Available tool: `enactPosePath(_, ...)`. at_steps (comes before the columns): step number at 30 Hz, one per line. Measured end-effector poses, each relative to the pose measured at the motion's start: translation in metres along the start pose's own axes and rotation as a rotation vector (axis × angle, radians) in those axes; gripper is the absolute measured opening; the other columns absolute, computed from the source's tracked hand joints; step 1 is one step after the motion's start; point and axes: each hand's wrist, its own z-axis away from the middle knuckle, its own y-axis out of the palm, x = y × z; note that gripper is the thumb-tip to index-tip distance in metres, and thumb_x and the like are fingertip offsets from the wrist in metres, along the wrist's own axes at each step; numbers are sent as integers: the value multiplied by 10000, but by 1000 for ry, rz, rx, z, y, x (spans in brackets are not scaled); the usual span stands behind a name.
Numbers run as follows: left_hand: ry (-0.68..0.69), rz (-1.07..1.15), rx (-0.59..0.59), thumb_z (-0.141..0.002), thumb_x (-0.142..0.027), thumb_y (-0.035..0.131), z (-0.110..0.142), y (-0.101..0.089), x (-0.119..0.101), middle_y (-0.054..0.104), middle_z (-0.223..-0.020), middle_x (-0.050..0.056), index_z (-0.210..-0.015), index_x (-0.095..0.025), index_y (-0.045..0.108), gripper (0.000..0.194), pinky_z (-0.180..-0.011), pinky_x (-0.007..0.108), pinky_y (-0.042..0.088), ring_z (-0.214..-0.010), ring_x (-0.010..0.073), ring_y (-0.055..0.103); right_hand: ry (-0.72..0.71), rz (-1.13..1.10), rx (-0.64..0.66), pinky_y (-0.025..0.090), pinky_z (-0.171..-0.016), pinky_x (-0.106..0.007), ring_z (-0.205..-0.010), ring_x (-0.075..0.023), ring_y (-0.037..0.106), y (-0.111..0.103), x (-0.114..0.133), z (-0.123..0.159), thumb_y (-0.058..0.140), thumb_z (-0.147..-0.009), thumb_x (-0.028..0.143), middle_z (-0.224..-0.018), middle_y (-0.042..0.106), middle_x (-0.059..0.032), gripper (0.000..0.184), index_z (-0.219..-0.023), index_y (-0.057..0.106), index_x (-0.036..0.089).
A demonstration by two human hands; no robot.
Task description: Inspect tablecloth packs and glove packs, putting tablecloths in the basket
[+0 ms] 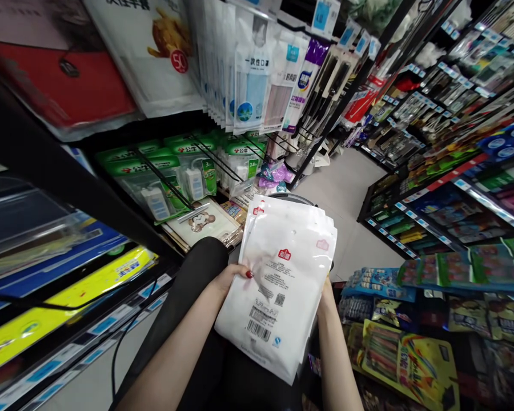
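Note:
Both my hands hold a stack of white plastic packets (282, 268) in front of me, back side up, with a barcode and a small red logo showing. My left hand (231, 277) grips the stack's left edge, thumb with a red nail on top. My right hand (326, 294) is mostly hidden behind the stack's right edge and supports it there. The packets rest over my dark-clothed knee (197, 274).
Hooks with hanging face-mask packs (251, 68) and green cotton-swab packs (163, 171) are ahead on the left. Shelves with flat packaged goods (68, 285) lie at the left. The aisle floor (346, 188) runs ahead, and stocked shelves (454, 228) line the right.

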Motion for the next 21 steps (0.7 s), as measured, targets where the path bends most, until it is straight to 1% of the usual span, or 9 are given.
enactPosePath(3,42,3,-63,-461,-117,531,-4,3,0,694,-686,89,-973,-86,614,520,-656,377,460,-703,286,631,50,-72,-40,468,-672,-329,-772,-209,597,-3,4,-2,541,-654,465,-852,648,-68,416,-928,560,153)
enactPosePath(5,69,11,-95,-468,-107,541,-6,6,0,698,-709,87,-979,-86,612,516,-658,361,457,-685,269,630,-77,21,-189,439,-725,-321,-850,-199,559,-8,7,6,498,-689,470,-956,601,-72,422,-975,525,161)
enactPosePath(7,77,24,-106,-473,-100,546,-8,8,0,700,-726,91,-980,-80,611,512,-669,357,455,-677,261,629,-260,233,-328,399,-753,-301,-860,-184,516,-14,11,21,490,-713,447,-932,563,-54,359,-938,516,169)
enactPosePath(8,75,30,-108,-477,-100,547,-8,9,0,700,-731,94,-983,-76,610,510,-673,358,454,-676,261,629,-318,335,-327,384,-737,-286,-821,-174,500,-17,13,30,482,-730,434,-867,548,-36,304,-876,518,170)
enactPosePath(9,71,33,-113,-481,-100,547,-8,9,0,700,-731,97,-985,-71,610,508,-672,358,453,-671,261,628,-342,417,-273,372,-703,-270,-761,-161,482,-19,15,39,472,-746,424,-782,522,-14,259,-799,509,174)
enactPosePath(12,63,28,-137,-496,-105,547,-7,10,0,699,-714,103,-993,-61,607,502,-632,350,452,-623,251,623,-248,541,-14,310,-554,-224,-575,-116,375,-18,23,62,494,-753,420,-585,374,52,280,-616,399,195)
enactPosePath(13,64,24,-141,-501,-108,549,-7,10,0,698,-707,104,-994,-59,606,499,-619,347,453,-603,245,620,-206,566,31,286,-525,-216,-549,-107,341,-16,25,67,528,-735,417,-564,333,63,307,-594,366,199)
enactPosePath(16,62,19,-117,-520,-113,561,-7,9,1,697,-709,109,-1002,-55,598,487,-623,360,463,-593,245,622,-139,593,24,246,-487,-207,-529,-96,288,-10,28,70,572,-709,411,-549,276,72,358,-570,315,203)
enactPosePath(21,112,46,-102,-596,-176,634,-10,7,4,695,-782,116,-1015,-75,584,434,-704,386,475,-704,268,639,-171,518,-4,239,-479,-206,-535,-93,274,-9,26,66,531,-738,416,-559,273,64,342,-569,330,198)
